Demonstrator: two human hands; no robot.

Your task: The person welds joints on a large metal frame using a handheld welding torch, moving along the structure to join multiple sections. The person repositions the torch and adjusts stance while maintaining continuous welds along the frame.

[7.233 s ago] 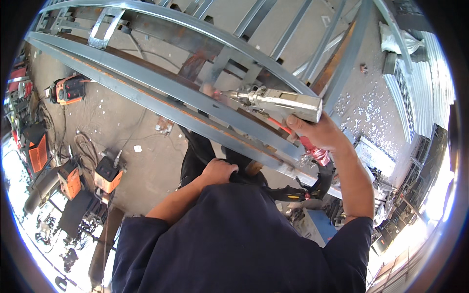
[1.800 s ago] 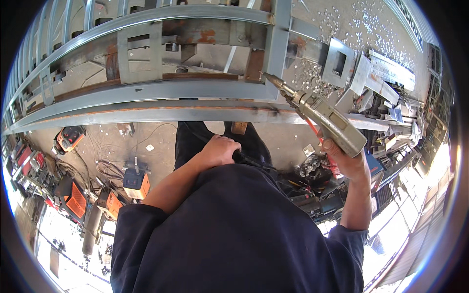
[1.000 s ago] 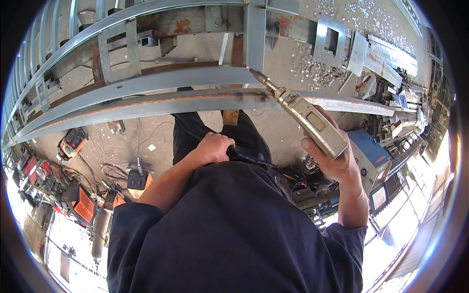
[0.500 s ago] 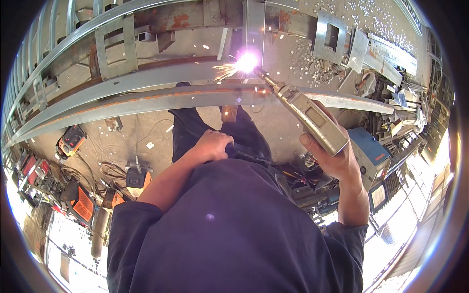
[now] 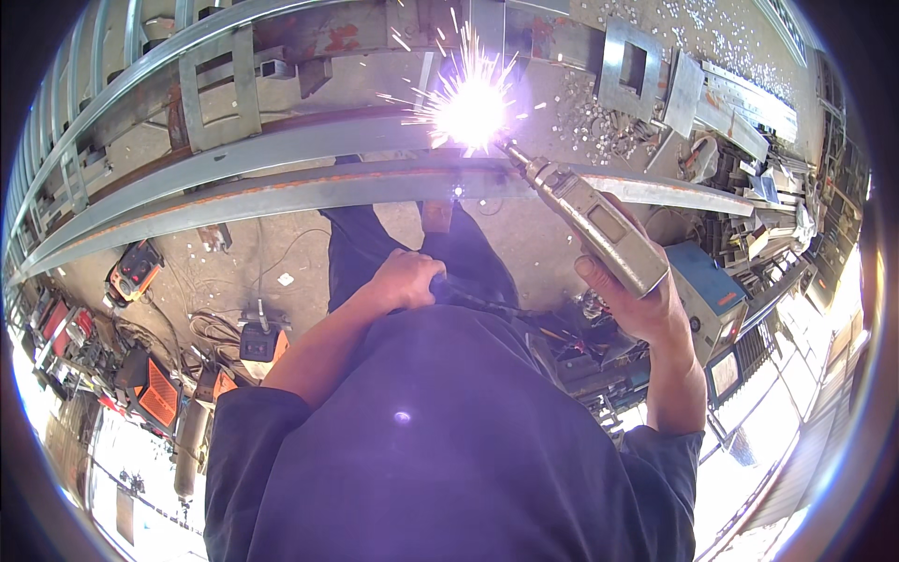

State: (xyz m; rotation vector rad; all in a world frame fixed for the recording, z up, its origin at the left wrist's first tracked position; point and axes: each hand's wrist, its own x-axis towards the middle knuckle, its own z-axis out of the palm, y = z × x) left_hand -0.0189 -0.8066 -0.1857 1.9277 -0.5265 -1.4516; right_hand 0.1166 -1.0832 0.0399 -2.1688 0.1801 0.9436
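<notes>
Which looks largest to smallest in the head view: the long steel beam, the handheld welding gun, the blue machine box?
1. Long steel beam
2. Handheld welding gun in the right hand
3. Blue machine box
The gun is nearer the camera, so 2 and 3 are unsure.

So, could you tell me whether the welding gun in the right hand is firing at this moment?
On. The welding gun, gripped by the right hand, has a bright flash with sparks at its tip against the steel frame.

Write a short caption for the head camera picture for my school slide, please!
Right hand holds a welding gun throwing bright sparks at a steel frame; left hand grips a cable.
</notes>
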